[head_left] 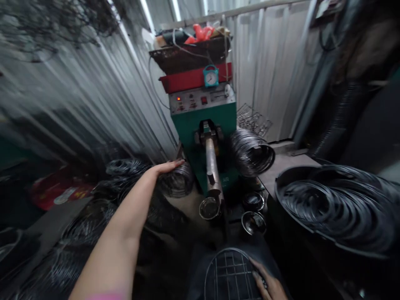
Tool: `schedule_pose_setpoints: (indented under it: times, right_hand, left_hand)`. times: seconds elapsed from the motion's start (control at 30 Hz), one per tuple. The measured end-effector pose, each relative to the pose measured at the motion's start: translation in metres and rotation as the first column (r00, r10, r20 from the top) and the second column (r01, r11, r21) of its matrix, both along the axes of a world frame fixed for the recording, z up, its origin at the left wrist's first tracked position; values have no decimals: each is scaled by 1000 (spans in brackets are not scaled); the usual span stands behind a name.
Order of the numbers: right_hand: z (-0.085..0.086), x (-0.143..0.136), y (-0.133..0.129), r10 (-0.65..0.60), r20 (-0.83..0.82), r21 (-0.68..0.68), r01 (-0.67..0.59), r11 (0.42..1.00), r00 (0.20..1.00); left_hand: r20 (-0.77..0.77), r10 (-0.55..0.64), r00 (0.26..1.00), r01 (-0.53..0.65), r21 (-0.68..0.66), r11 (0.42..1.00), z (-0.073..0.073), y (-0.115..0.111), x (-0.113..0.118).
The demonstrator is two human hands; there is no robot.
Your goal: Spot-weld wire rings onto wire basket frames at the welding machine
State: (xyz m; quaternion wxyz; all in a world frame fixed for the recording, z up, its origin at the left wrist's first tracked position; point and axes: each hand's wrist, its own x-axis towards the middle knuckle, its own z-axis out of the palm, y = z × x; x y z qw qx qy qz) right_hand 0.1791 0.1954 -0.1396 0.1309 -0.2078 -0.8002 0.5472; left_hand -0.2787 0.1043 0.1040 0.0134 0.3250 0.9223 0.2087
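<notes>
My left hand [170, 166] reaches forward with its fingers stretched out, at the top of a bundle of wire rings [177, 182] left of the green machine. Blur hides whether it touches the rings. Low in front of me, my right hand [268, 280] grips the right edge of a round wire grid [229, 271], which has a circular rim and crossed wires inside. The green machine [187, 125] has a control panel with a lit red lamp, and a metal arm [211, 160] juts from it towards me.
Right of the machine's arm hangs a thick bundle of wire rings [250, 154]. A wide dark tub [308, 227] at the right holds many rings. Small bowls [253, 223] stand below the machine. More rings [84, 225] are piled at the left. A teal clock [211, 77] sits above the panel.
</notes>
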Motion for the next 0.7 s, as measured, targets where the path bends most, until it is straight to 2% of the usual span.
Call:
schedule_pose_setpoints:
  times: [0.07, 0.17, 0.23, 0.27, 0.33, 0.4, 0.47, 0.53, 0.6, 0.7]
  right_hand:
    - [12, 1, -5, -19, -13, 24, 19, 1000, 1000]
    - [25, 1, -11, -55, -2, 55, 55, 997, 999]
    - [29, 1, -14, -62, 5, 78, 61, 995, 998]
    - [30, 1, -15, -53, 9, 91, 52, 994, 999]
    - [32, 4, -17, -18, 25, 127, 15, 992, 1000]
    - [35, 8, -21, 20, 64, 176, -31, 984, 998]
    - [38, 13, -28, 41, 114, 225, -66, 972, 993]
    - [40, 18, -37, 50, 127, 272, -84, 959, 991]
    - [40, 24, -45, 46, 89, 302, -71, 951, 995]
    - [40, 33, -51, 48, 19, 299, -52, 953, 999]
  left_hand:
    - [66, -40, 997, 36, 50, 998, 9, -6, 19]
    - [-54, 70, 996, -51, 288, 956, 11, -23, 63]
    - [-52, 86, 995, -56, 423, 904, -4, -39, 101]
    - [6, 54, 999, -51, 457, 888, -17, -48, 119]
    - [202, -96, 975, -14, 484, 875, -53, -63, 154]
    - [447, -229, 865, 33, 405, 914, -95, -73, 182]
    - [622, -288, 728, 124, 294, 948, -133, -76, 205]
    - [756, -340, 560, 264, 226, 938, -159, -74, 221]
    - [816, -387, 429, 403, 211, 891, -169, -72, 234]
    - [829, -424, 365, 471, 229, 852, -164, -69, 248]
